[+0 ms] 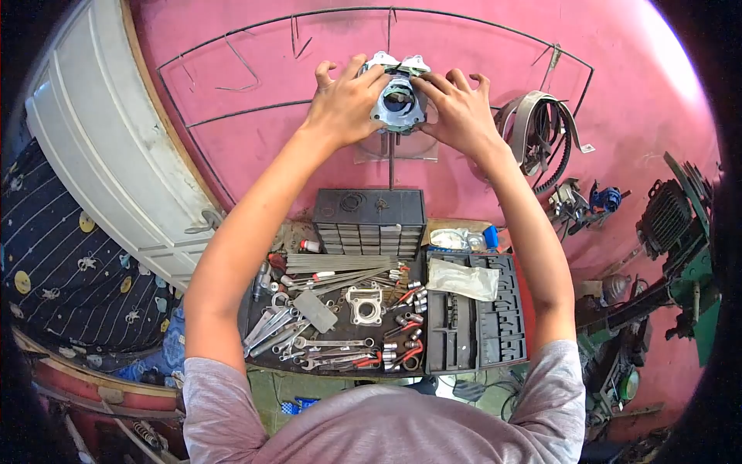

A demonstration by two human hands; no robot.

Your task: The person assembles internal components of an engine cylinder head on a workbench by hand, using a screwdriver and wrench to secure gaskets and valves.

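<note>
Raised in front of the pink wall, a grey cast-metal engine part [411,116] with a round bore and a flange with bolt holes faces me. My left hand [345,103] grips its left side, fingers curled over the upper edge. On its right side, my right hand [462,112] holds it in the same way, some fingers bent back off the metal. Both thumbs are partly hidden by the part. Below on the dark workbench lies a flat metal engine piece [366,307] with a large round hole, apart from both hands.
Spanners [332,342], sockets [390,356] and long rods [340,264] cover the bench. Behind them stands a small drawer cabinet [369,205]. An open tool case [495,332] carries a pale packet [464,280]. Belts [533,127] hang at right, near a wire rack [278,112]. A white door [108,147] is at left.
</note>
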